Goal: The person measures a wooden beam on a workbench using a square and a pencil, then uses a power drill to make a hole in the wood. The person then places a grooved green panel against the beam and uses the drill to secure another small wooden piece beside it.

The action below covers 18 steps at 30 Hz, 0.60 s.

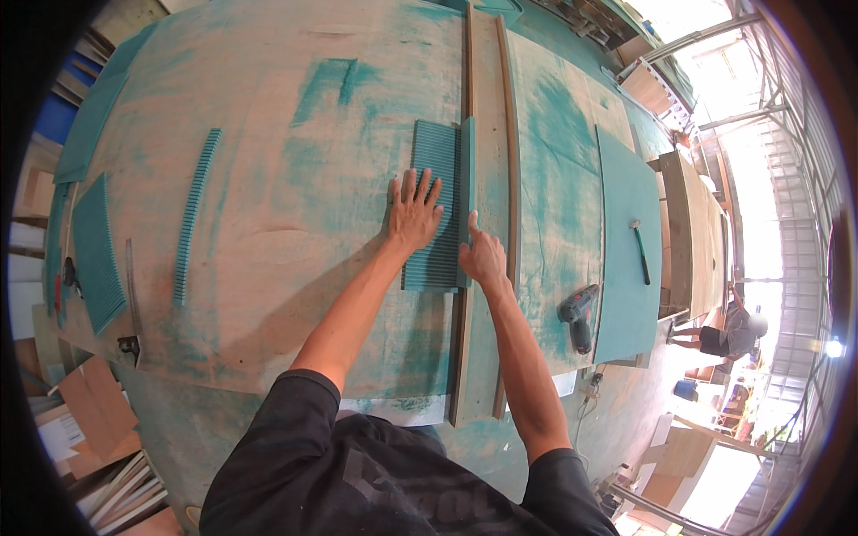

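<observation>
My left hand (414, 217) lies flat, fingers spread, on a ribbed teal panel (434, 147) with narrow parallel grooves. Along the panel's right edge runs a narrow teal strip (467, 147), beside a long wooden rail (490, 98). My right hand (485, 256) is at this strip, index finger stretched along it and thumb on its left side. The other fingers of that hand are curled and partly hidden. Panel and strip lie close together; whether they are joined I cannot tell.
On the teal-stained worktable (268, 179) lie a slim ribbed strip (197, 214), another ribbed piece (96, 255) and a square (133, 304). To the right are a cordless drill (580, 314) and a hammer (641, 253) on a teal board (626, 304). A person (737, 330) stands far right.
</observation>
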Available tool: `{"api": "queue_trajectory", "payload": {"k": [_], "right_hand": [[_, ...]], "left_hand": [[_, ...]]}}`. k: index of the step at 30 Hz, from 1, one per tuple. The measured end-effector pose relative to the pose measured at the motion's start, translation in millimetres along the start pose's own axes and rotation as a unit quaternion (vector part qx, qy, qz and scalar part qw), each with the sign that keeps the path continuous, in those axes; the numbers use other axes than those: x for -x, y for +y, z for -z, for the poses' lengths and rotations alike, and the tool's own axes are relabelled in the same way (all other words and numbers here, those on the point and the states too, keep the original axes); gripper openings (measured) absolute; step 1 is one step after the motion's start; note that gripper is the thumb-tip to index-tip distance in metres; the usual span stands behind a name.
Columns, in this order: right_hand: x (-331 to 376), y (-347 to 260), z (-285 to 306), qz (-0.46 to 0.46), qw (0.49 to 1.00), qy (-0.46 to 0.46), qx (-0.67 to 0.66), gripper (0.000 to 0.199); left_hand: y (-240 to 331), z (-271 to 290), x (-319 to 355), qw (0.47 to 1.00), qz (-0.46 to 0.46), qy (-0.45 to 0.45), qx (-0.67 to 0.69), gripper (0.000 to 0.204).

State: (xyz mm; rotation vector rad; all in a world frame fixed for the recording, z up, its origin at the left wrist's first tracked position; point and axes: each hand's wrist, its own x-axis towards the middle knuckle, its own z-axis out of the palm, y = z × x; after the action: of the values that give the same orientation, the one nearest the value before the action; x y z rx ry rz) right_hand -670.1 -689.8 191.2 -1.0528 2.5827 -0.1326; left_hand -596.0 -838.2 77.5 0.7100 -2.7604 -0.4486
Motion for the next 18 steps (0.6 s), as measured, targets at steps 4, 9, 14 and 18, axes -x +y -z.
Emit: {"api": "queue_trajectory", "payload": {"k": [4, 9, 14, 18], "right_hand": [[-9.4, -0.3, 1.5, 0.005, 1.000, 0.008, 0.006, 0.081], [-18.3, -2.9, 4.1, -0.004, 1.000, 0.004, 0.005, 0.081], [-25.6, 0.8, 2.1, 0.010, 0.999, 0.016, 0.026, 0.079], [-32.2, 0.6, 5.6, 0.009, 1.000, 0.008, 0.023, 0.080]], "left_hand": [[-1.4, -0.4, -8.3, 1.000, 0.004, -0.002, -0.015, 0.062], [-6.2, -3.0, -16.4, 1.000, 0.004, 0.009, -0.012, 0.062], [-7.2, -2.8, -23.3, 1.000, 0.005, 0.003, -0.011, 0.062], [-7.7, -2.0, -28.8, 1.000, 0.007, 0.002, -0.024, 0.061]]}}
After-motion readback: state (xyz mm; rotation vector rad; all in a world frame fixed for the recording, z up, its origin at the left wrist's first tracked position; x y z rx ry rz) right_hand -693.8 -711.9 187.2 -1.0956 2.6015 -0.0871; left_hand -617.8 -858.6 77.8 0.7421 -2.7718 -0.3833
